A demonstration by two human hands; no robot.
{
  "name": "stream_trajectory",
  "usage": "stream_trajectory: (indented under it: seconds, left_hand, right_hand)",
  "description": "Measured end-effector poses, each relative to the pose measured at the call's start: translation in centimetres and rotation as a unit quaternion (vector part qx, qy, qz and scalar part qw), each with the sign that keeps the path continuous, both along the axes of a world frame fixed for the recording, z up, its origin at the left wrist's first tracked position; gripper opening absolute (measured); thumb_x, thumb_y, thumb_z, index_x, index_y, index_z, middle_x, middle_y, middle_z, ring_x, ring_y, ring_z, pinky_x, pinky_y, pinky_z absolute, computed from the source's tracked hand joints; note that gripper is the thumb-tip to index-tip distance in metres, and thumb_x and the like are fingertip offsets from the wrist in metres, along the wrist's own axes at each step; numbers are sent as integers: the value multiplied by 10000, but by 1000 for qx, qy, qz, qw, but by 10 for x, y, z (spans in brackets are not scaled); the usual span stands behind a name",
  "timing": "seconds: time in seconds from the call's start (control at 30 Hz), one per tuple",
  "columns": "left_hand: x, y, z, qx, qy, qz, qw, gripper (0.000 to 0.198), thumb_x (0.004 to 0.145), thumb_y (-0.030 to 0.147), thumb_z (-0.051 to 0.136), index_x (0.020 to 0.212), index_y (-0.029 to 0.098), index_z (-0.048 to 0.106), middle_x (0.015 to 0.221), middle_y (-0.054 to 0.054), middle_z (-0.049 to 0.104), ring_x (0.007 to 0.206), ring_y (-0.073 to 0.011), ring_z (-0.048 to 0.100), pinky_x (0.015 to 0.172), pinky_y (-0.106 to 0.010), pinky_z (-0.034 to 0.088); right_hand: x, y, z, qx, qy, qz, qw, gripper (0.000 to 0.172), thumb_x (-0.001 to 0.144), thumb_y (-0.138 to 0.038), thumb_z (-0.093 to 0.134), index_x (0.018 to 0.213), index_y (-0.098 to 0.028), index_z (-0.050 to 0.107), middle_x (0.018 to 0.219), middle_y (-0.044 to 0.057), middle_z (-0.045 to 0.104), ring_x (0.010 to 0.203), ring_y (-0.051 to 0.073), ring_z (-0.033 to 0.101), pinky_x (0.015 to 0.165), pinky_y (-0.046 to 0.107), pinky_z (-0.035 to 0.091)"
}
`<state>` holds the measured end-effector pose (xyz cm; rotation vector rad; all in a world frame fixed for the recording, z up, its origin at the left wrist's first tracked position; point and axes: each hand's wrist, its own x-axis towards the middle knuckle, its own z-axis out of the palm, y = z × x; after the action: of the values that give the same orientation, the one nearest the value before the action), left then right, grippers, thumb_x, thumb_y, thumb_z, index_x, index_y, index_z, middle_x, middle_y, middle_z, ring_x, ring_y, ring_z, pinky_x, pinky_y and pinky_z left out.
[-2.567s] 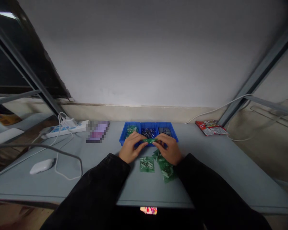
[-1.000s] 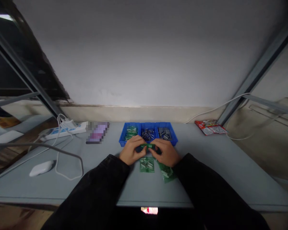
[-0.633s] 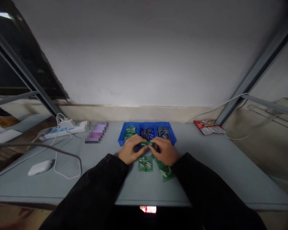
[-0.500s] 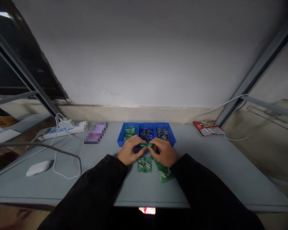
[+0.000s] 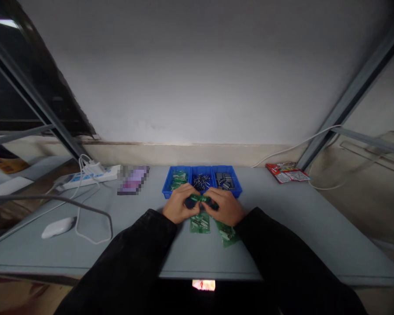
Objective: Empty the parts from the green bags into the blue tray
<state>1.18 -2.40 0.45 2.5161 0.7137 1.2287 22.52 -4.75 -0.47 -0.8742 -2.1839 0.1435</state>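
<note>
Both hands worked at the near edge of the parts tray. The left hand (image 5: 179, 209) and right hand (image 5: 223, 208) met at centre, their fingers closed from either end on a narrow green circuit board (image 5: 200, 198). Each grip was clamped on the board, which lay roughly level, just above the tray's near rim. A small dark piece showed at the board's left end (image 5: 190, 202); what it was could not be told. Black sleeves (image 5: 134, 253) ran back from both wrists, elbows held wide, apparently to bring the hands together at the centre.

The bright blue three-compartment plastic tray (image 5: 168, 188) sat directly ahead, within easy reach. Its left compartment held green boards (image 5: 179, 177), the middle one metal-legged components (image 5: 201, 182), and the right one dark grey blocks (image 5: 223, 181). This division appeared to keep each kind of part separate.

Two flat green boards with silver parts lay just below the hands: one squarish (image 5: 200, 223), one angled to the right (image 5: 226, 232). On the pale grey surface (image 5: 282, 218), a white power strip (image 5: 88, 175), a white mouse (image 5: 58, 227) and a red printed packet (image 5: 287, 172) sat well out to the sides, leaving the middle for handwork.
</note>
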Motion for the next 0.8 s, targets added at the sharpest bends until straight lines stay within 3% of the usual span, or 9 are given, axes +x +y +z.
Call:
stream_trajectory:
  seconds: [0.27, 0.8]
  left_hand:
    - [1, -2, 1, -12, 2, 3, 1000, 48, 832, 168, 632, 864, 171, 668, 804, -38, 656, 785, -192, 588, 751, -340, 461]
    - [1, -2, 1, -6, -4, 4, 1000, 36, 848, 160, 594, 845, 174, 627, 788, -28, 607, 766, -181, 557, 716, -313, 441]
  right_hand:
    - [0, 1, -2, 10, -14, 4, 1000, 70, 968, -211, 583, 916, -193, 626, 853, 17, 641, 757, 153, 576, 714, 293, 454]
    - [1, 0, 1, 29, 2, -1, 1000, 89, 1003, -251, 581, 985, -191, 645, 859, 21, 661, 704, 143, 568, 694, 291, 463]
